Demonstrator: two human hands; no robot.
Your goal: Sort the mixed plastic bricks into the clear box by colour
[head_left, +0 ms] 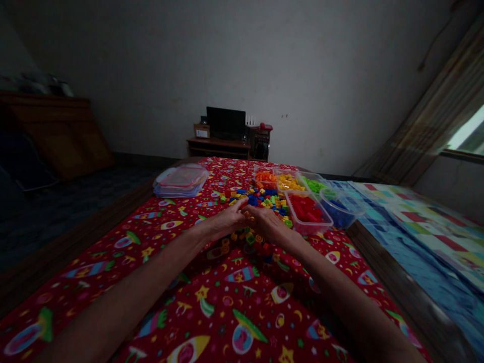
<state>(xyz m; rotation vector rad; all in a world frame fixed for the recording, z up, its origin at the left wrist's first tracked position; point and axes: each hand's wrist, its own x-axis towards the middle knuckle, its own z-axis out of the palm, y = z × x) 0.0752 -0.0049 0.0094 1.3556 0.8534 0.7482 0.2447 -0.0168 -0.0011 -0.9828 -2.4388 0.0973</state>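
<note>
My left hand and my right hand meet above a mixed pile of toy building bricks in blue, yellow, red, green and orange. The fingers of both look closed and pressed together at the meeting point. Small orange bits show between them, but what they hold is too small and dark to make out. More loose bricks lie just under and in front of my hands. Closest on the right stands a clear tub of red bricks.
Behind the pile are tubs of orange pieces, yellow pieces and green pieces. A round tub holds blue ones. Stacked clear lids lie left on the red patterned cloth. A bed adjoins the right side.
</note>
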